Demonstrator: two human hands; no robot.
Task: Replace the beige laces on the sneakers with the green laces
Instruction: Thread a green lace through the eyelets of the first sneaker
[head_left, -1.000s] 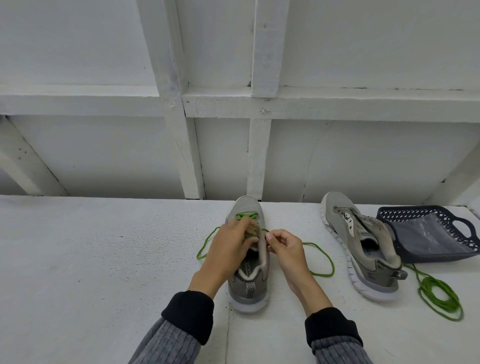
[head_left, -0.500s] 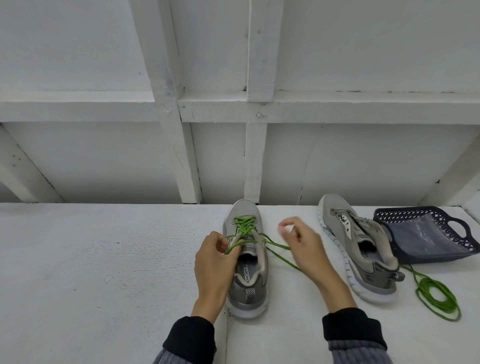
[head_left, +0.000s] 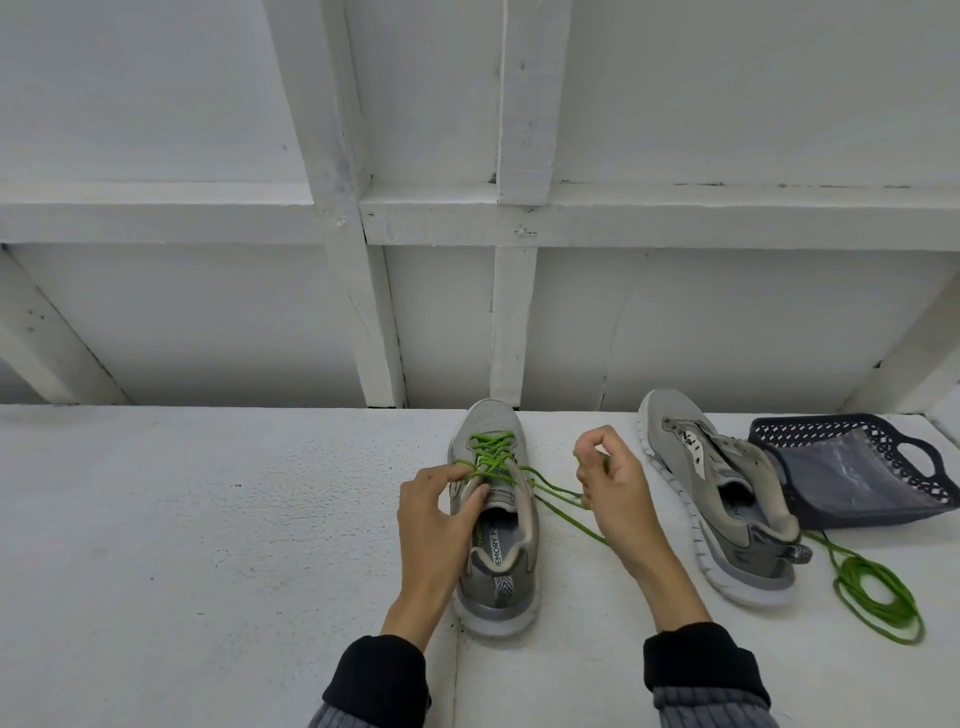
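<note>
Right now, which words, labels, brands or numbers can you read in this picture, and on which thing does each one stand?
"MEMORY FO": on the insole label inside the sneaker with green laces; the rest is hidden under the tongue.
"FO": on the insole of the unlaced sneaker; the rest is hidden.
Dark marks on that sneaker's white tongue label: too small and tilted to read.
Dark basket: no text visible.

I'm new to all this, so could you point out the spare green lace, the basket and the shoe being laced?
spare green lace (head_left: 878, 597): head view, on its coiled loops.
basket (head_left: 919, 451): head view, on its handle rim.
shoe being laced (head_left: 488, 418): head view, on its toe.
</note>
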